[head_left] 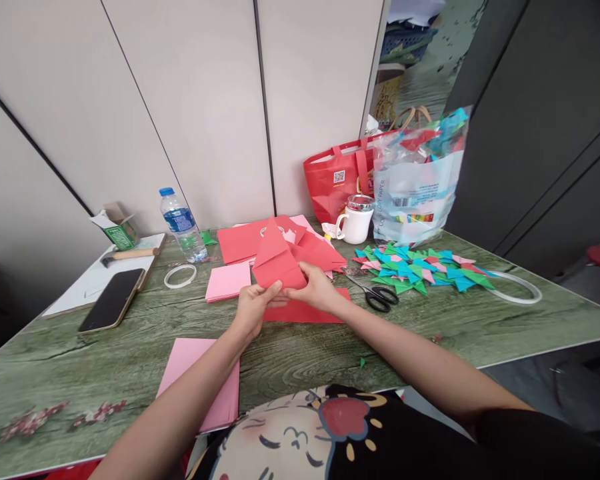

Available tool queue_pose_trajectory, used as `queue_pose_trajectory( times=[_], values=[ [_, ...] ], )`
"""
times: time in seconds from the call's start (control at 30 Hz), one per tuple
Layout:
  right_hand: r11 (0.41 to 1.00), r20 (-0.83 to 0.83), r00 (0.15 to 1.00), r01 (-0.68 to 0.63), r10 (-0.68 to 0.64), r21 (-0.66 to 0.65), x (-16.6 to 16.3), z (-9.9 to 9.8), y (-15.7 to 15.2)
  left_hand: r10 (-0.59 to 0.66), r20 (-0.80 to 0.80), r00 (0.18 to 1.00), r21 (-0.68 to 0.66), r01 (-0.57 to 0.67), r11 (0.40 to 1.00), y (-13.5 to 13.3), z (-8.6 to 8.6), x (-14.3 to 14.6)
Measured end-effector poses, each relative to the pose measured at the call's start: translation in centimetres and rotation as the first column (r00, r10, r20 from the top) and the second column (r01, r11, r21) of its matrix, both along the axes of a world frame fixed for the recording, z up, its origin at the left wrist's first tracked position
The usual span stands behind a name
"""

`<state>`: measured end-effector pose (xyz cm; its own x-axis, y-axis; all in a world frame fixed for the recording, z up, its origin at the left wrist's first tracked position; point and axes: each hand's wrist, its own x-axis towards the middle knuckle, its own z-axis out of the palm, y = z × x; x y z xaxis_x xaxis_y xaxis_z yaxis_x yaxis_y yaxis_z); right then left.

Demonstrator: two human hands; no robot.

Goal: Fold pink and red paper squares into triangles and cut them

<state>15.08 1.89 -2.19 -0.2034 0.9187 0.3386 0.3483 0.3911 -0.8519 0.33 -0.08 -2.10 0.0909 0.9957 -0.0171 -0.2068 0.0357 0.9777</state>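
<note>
Green wood-grain table (290, 357) below, pale panels (205, 100) behind, both hands (253, 310) (317, 291) have red paper (277, 263) in their grip.

Feed note: I have one red paper piece (276, 260), plain-faced, creased across its middle, narrowing to a point at the far end. I log it tilted above the bench (290, 357), near edge pinched by both hands (251, 310); layer count unresolved.

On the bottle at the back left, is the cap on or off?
On: the blue cap sits on top of the bottle, which stands upright on the table.
</note>
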Motion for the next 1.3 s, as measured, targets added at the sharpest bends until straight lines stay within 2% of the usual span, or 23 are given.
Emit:
queue_pose_trajectory(
  times=[0.1,0.33,0.4,0.57,0.7,0.87,1.1,1.2,1.3],
  values=[
    [1.000,-0.030,0.999,-0.013,0.013,0.010,0.0,0.0,0.1,0.036,0.041,0.998,-0.004,-0.036,0.999,0.1,0.0,0.0],
    [0.969,-0.301,0.936,-0.222,0.182,-0.105,0.6,-0.3,1.1,0.112,0.098,0.989,0.030,-0.116,0.993,0.4,0.7,-0.2],
    [0.963,-0.336,0.925,-0.233,0.176,-0.138,0.9,-0.2,1.4,0.150,0.110,0.982,0.040,-0.155,0.987,0.5,0.8,-0.4],
    [0.964,-0.367,0.927,-0.161,0.074,-0.211,1.9,0.1,1.8,0.227,0.111,0.967,0.075,-0.236,0.969,0.8,1.1,-1.0],
    [0.957,-0.387,0.913,-0.216,0.127,-0.196,2.2,0.4,1.7,0.249,0.118,0.961,0.060,-0.257,0.964,0.8,0.9,-1.0],
    [0.957,-0.338,0.931,-0.212,0.137,-0.196,1.6,-0.1,1.5,0.146,0.065,0.987,0.022,-0.147,0.989,0.7,0.4,-0.7],
    [0.957,-0.297,0.935,-0.248,0.196,-0.150,2.4,-0.2,2.4,0.184,-0.008,0.983,0.046,-0.184,0.982,0.5,0.1,-0.5],
    [0.978,-0.222,0.965,-0.167,0.137,-0.123,3.0,-0.3,3.0,0.161,-0.036,0.986,0.007,-0.160,0.987,0.4,0.1,-0.5],
    [0.997,-0.147,0.987,-0.065,0.058,-0.043,4.2,-0.4,3.9,0.147,-0.065,0.987,0.025,-0.146,0.989,0.6,0.0,-0.9]
  ],
)
